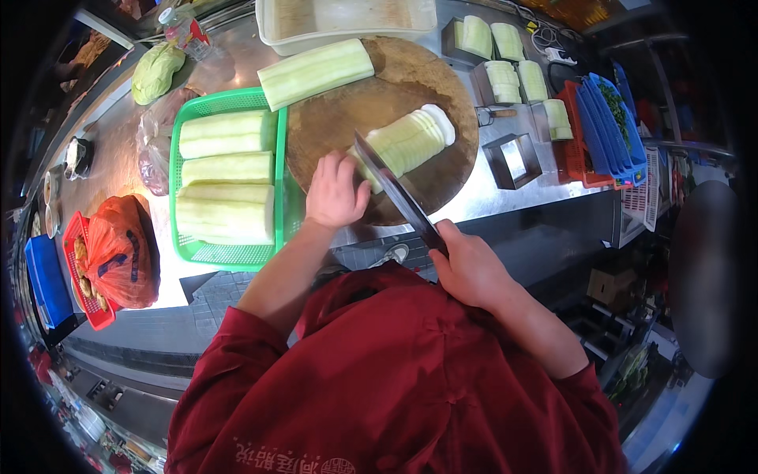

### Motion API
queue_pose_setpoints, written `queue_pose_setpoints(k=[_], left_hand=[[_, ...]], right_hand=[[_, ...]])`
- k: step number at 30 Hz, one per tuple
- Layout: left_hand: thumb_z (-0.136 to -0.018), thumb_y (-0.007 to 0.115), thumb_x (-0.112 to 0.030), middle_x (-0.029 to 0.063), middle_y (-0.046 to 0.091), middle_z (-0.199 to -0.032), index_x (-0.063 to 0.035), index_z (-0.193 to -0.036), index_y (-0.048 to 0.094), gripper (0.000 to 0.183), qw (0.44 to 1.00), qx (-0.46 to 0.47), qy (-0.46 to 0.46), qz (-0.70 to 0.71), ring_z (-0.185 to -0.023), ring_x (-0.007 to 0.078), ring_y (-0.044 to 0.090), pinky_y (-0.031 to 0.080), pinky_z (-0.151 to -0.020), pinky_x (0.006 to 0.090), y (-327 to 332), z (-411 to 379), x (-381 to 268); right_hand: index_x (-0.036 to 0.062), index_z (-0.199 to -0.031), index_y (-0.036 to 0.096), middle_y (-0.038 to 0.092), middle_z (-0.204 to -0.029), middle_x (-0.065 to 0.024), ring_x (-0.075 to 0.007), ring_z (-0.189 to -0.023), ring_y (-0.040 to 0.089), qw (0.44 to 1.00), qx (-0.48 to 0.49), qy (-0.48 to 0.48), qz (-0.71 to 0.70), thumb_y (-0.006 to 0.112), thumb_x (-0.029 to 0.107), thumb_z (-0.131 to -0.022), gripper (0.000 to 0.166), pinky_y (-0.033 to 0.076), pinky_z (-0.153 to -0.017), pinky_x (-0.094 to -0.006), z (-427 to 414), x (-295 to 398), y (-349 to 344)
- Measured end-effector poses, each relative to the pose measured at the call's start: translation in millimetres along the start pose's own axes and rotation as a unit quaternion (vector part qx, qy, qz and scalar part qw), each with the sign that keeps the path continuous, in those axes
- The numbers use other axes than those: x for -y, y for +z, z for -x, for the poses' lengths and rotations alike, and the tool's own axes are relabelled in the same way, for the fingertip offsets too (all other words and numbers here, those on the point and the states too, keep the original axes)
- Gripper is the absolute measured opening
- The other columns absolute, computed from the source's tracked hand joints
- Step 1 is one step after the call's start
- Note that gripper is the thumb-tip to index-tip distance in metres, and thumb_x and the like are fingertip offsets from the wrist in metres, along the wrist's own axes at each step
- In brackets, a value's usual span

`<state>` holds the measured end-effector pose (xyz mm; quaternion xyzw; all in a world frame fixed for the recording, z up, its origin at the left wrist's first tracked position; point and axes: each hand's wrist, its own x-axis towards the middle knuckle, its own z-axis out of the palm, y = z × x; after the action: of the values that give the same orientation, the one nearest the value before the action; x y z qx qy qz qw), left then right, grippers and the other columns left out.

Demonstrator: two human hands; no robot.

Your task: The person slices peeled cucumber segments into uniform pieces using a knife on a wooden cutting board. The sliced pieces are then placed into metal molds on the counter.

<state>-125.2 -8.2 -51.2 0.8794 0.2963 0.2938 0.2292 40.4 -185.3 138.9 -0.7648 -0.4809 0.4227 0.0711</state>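
A peeled pale green gourd piece (408, 142), cut into slices that still lie together, rests on a round wooden chopping block (331, 127). My left hand (336, 189) presses on its near left end, fingers bent. The handle of a wide-bladed kitchen knife (395, 188) is in my right hand (471, 266), and the blade lies across the gourd beside my left fingers. A longer, uncut peeled piece (317, 72) lies at the block's upper left edge. Several more peeled pieces (225, 213) fill a green plastic basket (280, 178) to the left.
Right of the block stand an empty rectangular metal mould (512, 161) and several sliced gourd portions (503, 82), some in metal moulds. A white tub (349, 32) stands behind. At left are a cabbage (155, 72), a plastic bottle (185, 32) and an orange plastic bag (121, 252); blue baskets (604, 127) stand at right.
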Motion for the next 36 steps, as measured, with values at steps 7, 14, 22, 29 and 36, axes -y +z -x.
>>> queue_pose_setpoints(k=[7, 14, 22, 29, 36], left_hand=[[-0.079, 0.077, -0.018, 0.0245, 0.055, -0.123, 0.0009, -0.124, 0.052, 0.054, 1.0, 0.005, -0.001, -0.006, -0.112, 0.0444, 0.055, 0.048, -0.101, 0.0497, -1, -1, -2], [-0.08, 0.076, -0.018, 0.0249, 0.055, -0.122, 0.0017, -0.124, 0.052, 0.054, 1.0, 0.008, 0.002, -0.008, -0.111, 0.0444, 0.055, 0.048, -0.099, 0.0495, -2, -2, -1], [-0.081, 0.076, -0.018, 0.0247, 0.055, -0.121, 0.0018, -0.124, 0.052, 0.054, 1.0, -0.001, 0.007, -0.006, -0.107, 0.044, 0.056, 0.048, -0.097, 0.0495, -1, -1, -1], [-0.083, 0.075, -0.018, 0.0237, 0.055, -0.12, 0.0006, -0.124, 0.053, 0.051, 1.0, 0.005, 0.005, -0.002, -0.107, 0.0435, 0.056, 0.049, -0.096, 0.0497, -3, -3, -2], [-0.081, 0.076, -0.017, 0.0221, 0.056, -0.12, -0.001, -0.123, 0.054, 0.05, 1.0, 0.0, 0.005, 0.001, -0.107, 0.0425, 0.057, 0.049, -0.095, 0.049, -5, -4, -2]], right_hand=[[0.0001, -0.115, 0.044, 0.069, -0.085, -0.0297, -0.0523, -0.084, 0.066, 1.0, 0.002, -0.006, 0.004, 0.061, 0.012, -0.097, 0.027, 0.049, -0.075, -0.0616, 0, 3, 0], [-0.0003, -0.114, 0.044, 0.068, -0.086, -0.0301, -0.0519, -0.084, 0.066, 1.0, 0.011, -0.004, 0.012, 0.06, 0.012, -0.097, 0.026, 0.05, -0.075, -0.061, -1, 5, -1], [-0.0014, -0.113, 0.044, 0.068, -0.085, -0.0305, -0.0515, -0.084, 0.066, 0.999, 0.022, -0.004, 0.031, 0.059, 0.014, -0.098, 0.026, 0.05, -0.076, -0.0606, -3, 6, 0], [-0.0029, -0.114, 0.044, 0.068, -0.083, -0.0304, -0.0509, -0.083, 0.067, 0.999, 0.028, 0.0, 0.034, 0.058, 0.014, -0.099, 0.027, 0.051, -0.075, -0.0597, -9, 8, 4], [-0.004, -0.114, 0.044, 0.067, -0.08, -0.0301, -0.0506, -0.082, 0.067, 0.999, 0.026, -0.008, 0.028, 0.059, 0.013, -0.098, 0.028, 0.051, -0.074, -0.0592, -20, 7, 8]])
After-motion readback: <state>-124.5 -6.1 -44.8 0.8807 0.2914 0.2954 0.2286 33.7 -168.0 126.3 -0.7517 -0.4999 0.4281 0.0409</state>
